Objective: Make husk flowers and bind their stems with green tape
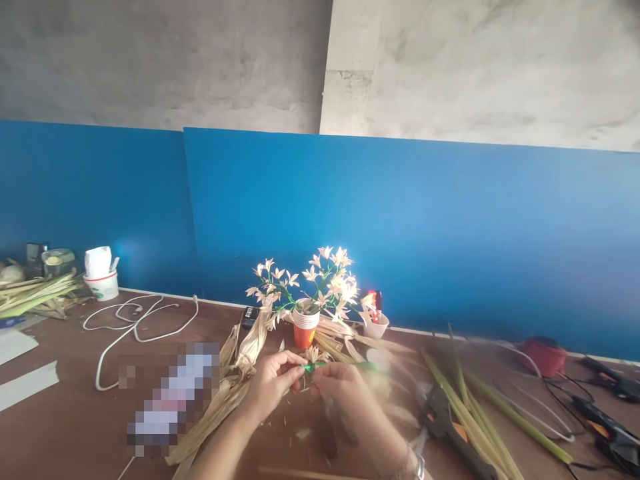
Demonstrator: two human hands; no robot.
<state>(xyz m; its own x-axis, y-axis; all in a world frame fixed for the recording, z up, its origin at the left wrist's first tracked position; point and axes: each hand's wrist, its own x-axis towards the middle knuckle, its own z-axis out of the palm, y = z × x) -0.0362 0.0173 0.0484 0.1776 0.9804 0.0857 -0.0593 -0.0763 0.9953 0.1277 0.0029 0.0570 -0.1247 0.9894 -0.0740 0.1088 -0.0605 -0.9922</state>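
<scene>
My left hand [277, 381] pinches a pale corn-husk flower [314, 355] low down, where a thin green strip [310, 367] wraps its base. The fingertips of my right hand [340, 385] are closed on the same green strip, close beside the left ones. A blurred green end trails off to the right behind that hand. Just beyond both hands stands an orange-and-white paper cup [305, 331], filled with pale husk flowers [334, 280] on green stems. What lies inside each pinch is partly hidden by the fingers.
Dry husks [253, 343] lie left of the cup, and green leaf strips [470, 413] to the right. A dark glue gun [447, 423] rests near my right forearm. A small white cup [376, 327], white cable [135, 323] and blue partition [400, 233] are farther back.
</scene>
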